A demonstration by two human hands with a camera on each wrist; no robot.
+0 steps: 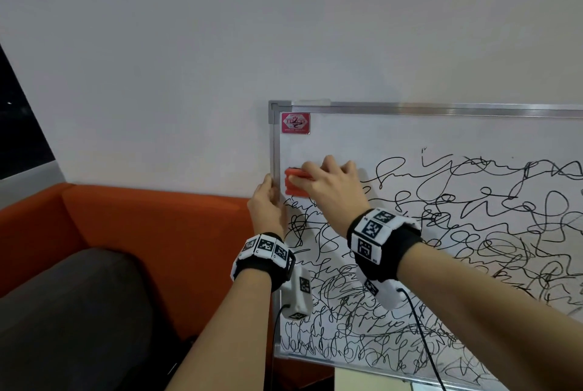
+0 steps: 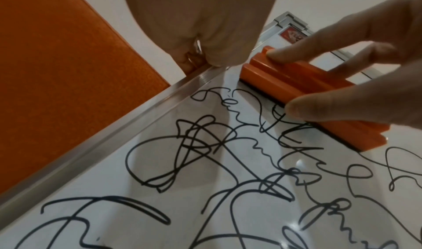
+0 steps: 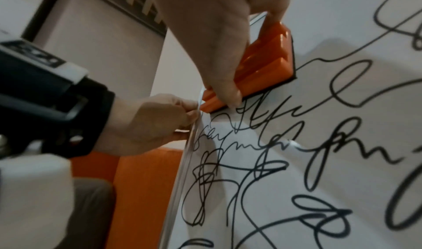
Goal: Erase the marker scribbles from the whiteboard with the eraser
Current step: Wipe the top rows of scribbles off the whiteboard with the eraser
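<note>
A whiteboard (image 1: 410, 135) with a silver frame leans against the wall, and black marker scribbles (image 1: 441, 233) cover most of it. Its top strip is bare white. My right hand (image 1: 328, 182) grips an orange eraser (image 1: 291, 184) and holds it flat on the board beside the left frame edge. In the left wrist view the eraser (image 2: 297, 90) lies under my right thumb and fingers, its dark felt on the board. In the right wrist view the eraser (image 3: 269, 57) sits just above the topmost scribbles (image 3: 251, 144). My left hand (image 1: 268, 201) grips the board's left frame (image 2: 114, 126).
An orange sofa (image 1: 142, 233) with a dark grey cushion (image 1: 79, 311) stands to the left of the board. A red sticker (image 1: 295, 123) sits in the board's top left corner. Black cables (image 1: 419, 337) hang from both wrist units. A plain white wall (image 1: 284, 28) rises behind.
</note>
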